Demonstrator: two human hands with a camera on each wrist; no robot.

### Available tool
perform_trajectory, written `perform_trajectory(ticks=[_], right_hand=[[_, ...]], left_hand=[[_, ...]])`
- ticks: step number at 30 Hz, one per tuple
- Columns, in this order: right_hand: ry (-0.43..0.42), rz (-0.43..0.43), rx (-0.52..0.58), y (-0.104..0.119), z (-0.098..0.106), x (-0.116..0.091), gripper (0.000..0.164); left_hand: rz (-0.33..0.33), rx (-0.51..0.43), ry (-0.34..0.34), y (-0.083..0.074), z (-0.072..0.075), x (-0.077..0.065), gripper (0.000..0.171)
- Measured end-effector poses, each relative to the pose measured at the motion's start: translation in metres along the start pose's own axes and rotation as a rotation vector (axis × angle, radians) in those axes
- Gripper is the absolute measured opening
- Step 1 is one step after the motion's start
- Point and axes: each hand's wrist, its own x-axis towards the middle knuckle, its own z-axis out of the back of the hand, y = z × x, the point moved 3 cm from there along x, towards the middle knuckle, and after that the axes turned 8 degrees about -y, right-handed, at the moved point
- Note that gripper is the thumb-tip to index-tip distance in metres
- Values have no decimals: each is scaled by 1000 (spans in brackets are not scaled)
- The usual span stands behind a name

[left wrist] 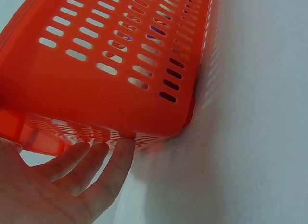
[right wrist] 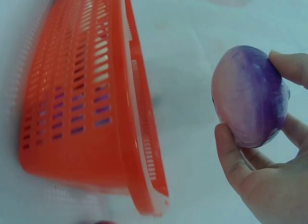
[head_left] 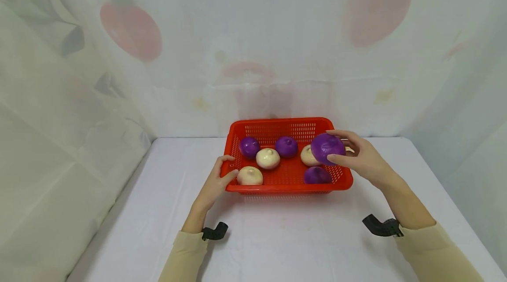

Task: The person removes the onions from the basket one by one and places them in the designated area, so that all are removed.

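My right hand (head_left: 366,161) pinches a purple onion-shaped vegetable (head_left: 325,148) between thumb and fingers. It is held up over the right end of a red plastic basket (head_left: 283,188); the right wrist view shows its pale side (right wrist: 236,96), apart from the rim. With my left hand (head_left: 214,183) I grip the basket's left end, fingers (left wrist: 118,168) against the outer wall. Inside lie purple ones at the back left (head_left: 249,147), back middle (head_left: 286,147) and front right (head_left: 317,175). Cream ones lie in the middle (head_left: 267,159), front left (head_left: 250,176) and right (head_left: 306,157), the last partly hidden.
The basket stands on a white-covered table (head_left: 285,238), close to its back edge. Behind it hangs a pale curtain (head_left: 253,44) with faded fruit prints, and more cloth hangs at both sides. A black strap mount (head_left: 382,225) sits on each wrist.
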Motion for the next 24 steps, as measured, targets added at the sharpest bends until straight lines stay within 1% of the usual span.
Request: perform_trajectory(ticks=[4, 9, 12, 17, 24], right_hand=[[-50, 11, -23, -2, 11, -7, 60], [-111, 44, -50, -5, 23, -14, 60], [-151, 51, -69, -9, 32, -17, 60], [-217, 33, -121, -18, 45, -19, 62], [-305, -8, -206, -39, 64, -14, 66]], left_hand=[[2, -1, 3, 1, 0, 0, 48], [-16, -1, -8, 1, 1, 0, 45], [-16, -3, -11, 1, 2, 0, 45], [-8, -3, -5, 2, 2, 0, 46], [-13, -8, -1, 4, 0, 1, 42]])
